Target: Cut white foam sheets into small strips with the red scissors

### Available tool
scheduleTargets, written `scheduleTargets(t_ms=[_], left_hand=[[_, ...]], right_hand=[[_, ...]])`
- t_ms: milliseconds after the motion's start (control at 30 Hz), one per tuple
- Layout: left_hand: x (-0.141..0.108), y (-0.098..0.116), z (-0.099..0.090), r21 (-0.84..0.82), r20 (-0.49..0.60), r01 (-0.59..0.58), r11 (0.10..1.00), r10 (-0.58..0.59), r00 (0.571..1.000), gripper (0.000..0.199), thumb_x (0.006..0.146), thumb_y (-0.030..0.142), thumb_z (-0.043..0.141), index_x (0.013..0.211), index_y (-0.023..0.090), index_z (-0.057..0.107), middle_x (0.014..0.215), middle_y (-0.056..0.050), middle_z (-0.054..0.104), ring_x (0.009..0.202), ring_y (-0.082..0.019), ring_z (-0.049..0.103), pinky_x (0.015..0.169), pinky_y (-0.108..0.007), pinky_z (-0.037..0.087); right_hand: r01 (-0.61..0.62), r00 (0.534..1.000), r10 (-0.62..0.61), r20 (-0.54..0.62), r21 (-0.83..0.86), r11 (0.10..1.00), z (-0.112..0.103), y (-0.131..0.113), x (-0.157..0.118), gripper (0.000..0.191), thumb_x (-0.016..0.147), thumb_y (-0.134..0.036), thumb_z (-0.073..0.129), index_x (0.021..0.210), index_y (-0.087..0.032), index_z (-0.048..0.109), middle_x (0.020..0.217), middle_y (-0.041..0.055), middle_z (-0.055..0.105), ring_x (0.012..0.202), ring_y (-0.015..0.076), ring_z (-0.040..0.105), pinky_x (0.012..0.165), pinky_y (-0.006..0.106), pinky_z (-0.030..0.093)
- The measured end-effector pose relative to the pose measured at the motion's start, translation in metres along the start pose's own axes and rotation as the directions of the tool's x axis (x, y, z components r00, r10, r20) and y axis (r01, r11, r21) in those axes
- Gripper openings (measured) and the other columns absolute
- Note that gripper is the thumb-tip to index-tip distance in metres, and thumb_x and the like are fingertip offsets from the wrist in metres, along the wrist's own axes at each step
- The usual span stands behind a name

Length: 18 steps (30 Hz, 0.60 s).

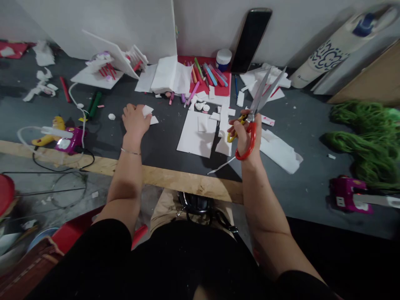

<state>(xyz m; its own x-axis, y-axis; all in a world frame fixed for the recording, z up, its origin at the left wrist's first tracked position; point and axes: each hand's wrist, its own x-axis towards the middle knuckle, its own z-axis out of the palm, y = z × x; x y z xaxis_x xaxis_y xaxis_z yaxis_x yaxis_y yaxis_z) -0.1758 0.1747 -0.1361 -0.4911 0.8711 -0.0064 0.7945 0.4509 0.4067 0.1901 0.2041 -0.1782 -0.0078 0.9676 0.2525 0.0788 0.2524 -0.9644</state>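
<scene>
My right hand (249,129) is wrapped round a pair of scissors (261,93) with one red and one yellow handle loop. The blades are spread apart and point up and away from me. On the left, my left hand (136,120) rests low over the dark tabletop, its fingers curled and a small white card piece (148,110) pinched by the thumb. Another white scrap (154,120) lies beside that thumb. Between the hands lies a flat white card sheet (195,139) with a smaller piece on it. A narrow white strip (223,143) is just left of the scissors.
At the back are coloured sticks (215,75) on red card, a leaning phone (251,39), a white jar (223,59) and a tall bottle (331,52). A white card model (108,62) stands back left. Green yarn (368,141) and purple devices (350,193) (71,139) occupy the sides.
</scene>
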Motion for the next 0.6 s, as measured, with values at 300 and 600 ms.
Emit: scheduleTargets(t_ms=[300,600], left_hand=[[-0.012,0.030,0.014,0.039,0.068,-0.098,0.994,0.095,0.993,0.070,0.099,0.063,0.063,0.156,0.022,0.065,0.160,-0.026,0.054,0.157,-0.054,0.041,0.131,-0.068,0.031],[-0.015,0.038,0.016,0.086,0.240,-0.114,0.990,0.090,0.967,0.115,0.083,0.068,0.083,0.177,0.022,0.035,0.184,-0.028,0.026,0.170,-0.057,0.018,0.132,-0.081,0.017]], right_hand=[[-0.039,0.998,0.038,0.048,0.035,0.999,-0.007,0.005,0.006,0.053,0.097,-0.068,0.065,0.139,-0.038,0.052,0.106,0.0057,0.070,0.078,0.0216,0.070,0.070,0.043,0.061],[-0.064,0.997,0.062,0.044,0.042,0.997,-0.009,0.003,0.007,0.052,0.099,-0.066,0.065,0.140,-0.039,0.050,0.112,0.0061,0.071,0.081,0.0211,0.071,0.073,0.042,0.061]])
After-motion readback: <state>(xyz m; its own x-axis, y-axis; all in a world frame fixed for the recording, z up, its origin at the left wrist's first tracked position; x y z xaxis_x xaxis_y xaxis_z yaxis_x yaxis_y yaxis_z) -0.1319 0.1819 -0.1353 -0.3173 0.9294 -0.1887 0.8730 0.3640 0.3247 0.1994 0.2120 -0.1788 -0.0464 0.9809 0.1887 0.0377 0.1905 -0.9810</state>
